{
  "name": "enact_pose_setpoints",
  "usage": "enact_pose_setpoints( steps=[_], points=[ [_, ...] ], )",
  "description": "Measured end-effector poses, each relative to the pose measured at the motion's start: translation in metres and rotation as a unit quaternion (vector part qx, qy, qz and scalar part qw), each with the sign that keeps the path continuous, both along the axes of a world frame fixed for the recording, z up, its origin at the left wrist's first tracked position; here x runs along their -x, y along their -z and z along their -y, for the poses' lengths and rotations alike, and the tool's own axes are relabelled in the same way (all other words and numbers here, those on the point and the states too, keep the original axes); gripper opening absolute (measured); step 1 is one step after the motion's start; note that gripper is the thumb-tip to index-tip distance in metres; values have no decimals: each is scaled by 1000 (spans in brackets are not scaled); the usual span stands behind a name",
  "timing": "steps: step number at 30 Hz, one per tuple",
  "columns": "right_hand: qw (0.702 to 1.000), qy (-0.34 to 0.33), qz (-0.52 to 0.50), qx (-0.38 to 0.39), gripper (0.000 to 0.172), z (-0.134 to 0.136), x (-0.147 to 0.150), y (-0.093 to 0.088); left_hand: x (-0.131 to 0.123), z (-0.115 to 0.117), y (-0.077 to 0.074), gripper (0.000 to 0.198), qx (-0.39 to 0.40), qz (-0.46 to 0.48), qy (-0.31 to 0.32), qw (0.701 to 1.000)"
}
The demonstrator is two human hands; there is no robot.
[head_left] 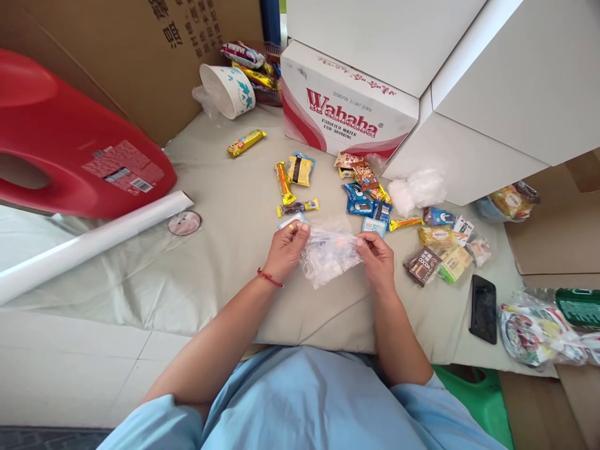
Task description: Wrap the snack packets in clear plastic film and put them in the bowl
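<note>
A clear plastic bag [330,256] is stretched between my two hands above the cloth-covered table. My left hand [287,249] pinches its upper left corner, and my right hand [377,257] grips the upper right corner. Just beyond my left fingers lies a pale blue packet [293,220], partly covered. Another light blue packet [374,226] rests behind my right fingers. Farther back are a yellow snack bar [284,182], a yellow packet [300,170] and a blue-and-yellow bar [297,207]. Blue packets [359,200] and a brown packet [365,175] form a pile at the right.
A white Wahaha box [347,100] stands at the back, beside a tipped paper cup [228,90]. On the left are a red jug [75,137] and a white roll [94,247]. Rightward lie crumpled plastic [417,189], a cocoa packet [423,266] and a phone [483,309].
</note>
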State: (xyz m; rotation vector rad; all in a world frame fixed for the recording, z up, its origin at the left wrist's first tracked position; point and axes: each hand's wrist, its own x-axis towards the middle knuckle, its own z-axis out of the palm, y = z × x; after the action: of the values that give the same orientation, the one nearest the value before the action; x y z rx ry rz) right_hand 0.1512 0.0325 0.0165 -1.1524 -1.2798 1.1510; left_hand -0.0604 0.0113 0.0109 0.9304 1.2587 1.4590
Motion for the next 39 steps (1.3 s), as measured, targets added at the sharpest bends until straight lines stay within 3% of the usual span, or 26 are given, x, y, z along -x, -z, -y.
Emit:
enact_pose_setpoints(
  steps=[5, 9, 14, 17, 20, 23, 25, 29, 30, 32, 35, 37, 39],
  points=[
    [989, 33, -124, 75, 28, -3, 2, -4, 0, -5, -2, 59, 34, 84, -43, 995],
    [984, 41, -161, 69, 28, -4, 2, -9, 0, -9, -4, 56, 44, 141, -65, 987],
    [982, 50, -183, 8, 3, -9, -6, -16, 6, -14, -2, 55, 31, 188, -111, 975],
    [994, 36, -104, -26, 10, -10, -24, -15, 11, -17, -2, 56, 24, 208, -131, 969],
    [999, 25, 25, -16, 7, -10, -57, -6, 14, -19, -2, 58, 23, 216, -139, 966],
    [986, 81, 146, 7, 7, -4, -88, -4, 15, -21, -1, 61, 29, 217, -141, 965],
    [969, 126, 209, -30, 8, 4, -93, -13, 14, -21, 1, 62, 29, 218, -142, 965],
    [931, 122, 282, -197, 13, 29, -52, -45, 14, -20, 3, 63, 27, 219, -138, 966],
    [919, 92, 303, -234, 14, 34, -35, -50, 14, -20, 3, 63, 29, 221, -137, 965],
    [887, -1, 362, -286, 33, 43, 0, -52, 14, -19, 2, 63, 34, 226, -134, 964],
    [819, -124, 467, -310, 64, 47, 39, -36, 14, -19, 0, 61, 33, 234, -130, 963],
    [780, -145, 523, -310, 66, 44, 52, -20, 14, -19, -1, 60, 30, 241, -128, 962],
    [763, -134, 551, -310, 60, 39, 55, -8, 14, -19, -3, 60, 32, 250, -128, 959]
  ],
)
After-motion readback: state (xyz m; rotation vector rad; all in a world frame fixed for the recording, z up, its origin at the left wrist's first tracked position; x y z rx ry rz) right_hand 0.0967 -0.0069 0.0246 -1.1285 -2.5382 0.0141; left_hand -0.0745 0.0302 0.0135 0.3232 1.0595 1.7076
